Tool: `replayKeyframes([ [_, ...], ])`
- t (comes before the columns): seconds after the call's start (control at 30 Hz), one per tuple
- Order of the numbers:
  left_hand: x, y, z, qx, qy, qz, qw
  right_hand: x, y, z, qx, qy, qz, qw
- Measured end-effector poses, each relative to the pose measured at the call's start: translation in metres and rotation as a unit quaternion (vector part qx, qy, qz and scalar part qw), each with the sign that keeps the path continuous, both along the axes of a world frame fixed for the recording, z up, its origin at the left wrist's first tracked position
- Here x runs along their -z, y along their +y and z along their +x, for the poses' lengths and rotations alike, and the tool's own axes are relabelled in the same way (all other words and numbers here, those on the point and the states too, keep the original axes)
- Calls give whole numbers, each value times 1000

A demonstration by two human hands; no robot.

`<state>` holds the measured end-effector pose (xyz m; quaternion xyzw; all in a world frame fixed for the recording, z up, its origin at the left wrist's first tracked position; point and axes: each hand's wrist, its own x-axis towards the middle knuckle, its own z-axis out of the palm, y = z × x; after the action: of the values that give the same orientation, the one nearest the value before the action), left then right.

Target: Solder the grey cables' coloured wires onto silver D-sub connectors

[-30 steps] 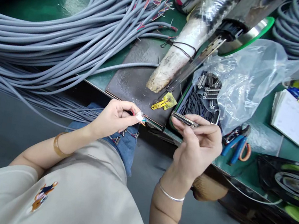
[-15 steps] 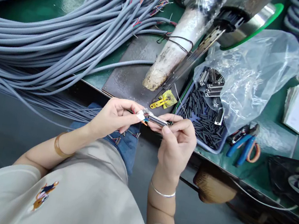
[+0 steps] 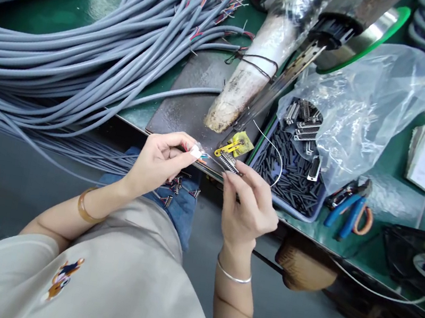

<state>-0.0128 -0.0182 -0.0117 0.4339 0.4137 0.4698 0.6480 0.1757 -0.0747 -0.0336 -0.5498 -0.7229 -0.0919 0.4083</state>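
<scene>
My left hand (image 3: 159, 161) is closed in a pinch on the stripped end of a grey cable (image 3: 199, 152), where a white tag and coloured wire tips show. My right hand (image 3: 248, 202) is closed on a metal multi-pin connector (image 3: 230, 163), held tilted just right of the cable end and below a yellow clip (image 3: 234, 145). A thin wire (image 3: 273, 152) loops up from near my right hand. Both hands hover at the bench's front edge, over my lap.
A big bundle of grey cables (image 3: 72, 51) covers the left of the green bench (image 3: 380, 169). A dark plate (image 3: 193, 102) carries a wrapped tool (image 3: 243, 88). A blue tray (image 3: 295, 167) holds black sleeves and connectors under a plastic bag (image 3: 361, 107). Blue-handled pliers (image 3: 350, 205) lie to the right.
My right hand brought the connector from the tray side leftward to the cable end, then tilted it and drew it slightly down and right. My left hand stayed almost still.
</scene>
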Motion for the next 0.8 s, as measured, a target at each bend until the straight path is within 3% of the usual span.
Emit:
replayKeyframes([
  [0.13, -2, 2, 1, 12, 6, 13, 1000, -2, -2, -2, -23, 16, -29, 999],
  [0.33, 0, 3, 1, 53, 8, -8, 999, -6, -2, -11, -35, 134, -49, 989],
  [0.53, -2, 3, 4, 46, 12, -22, 999, -3, -1, -11, -10, 296, -125, 947],
  [0.8, -3, 11, 15, 32, 12, 2, 999, -4, 8, -15, -38, 299, -103, 948],
])
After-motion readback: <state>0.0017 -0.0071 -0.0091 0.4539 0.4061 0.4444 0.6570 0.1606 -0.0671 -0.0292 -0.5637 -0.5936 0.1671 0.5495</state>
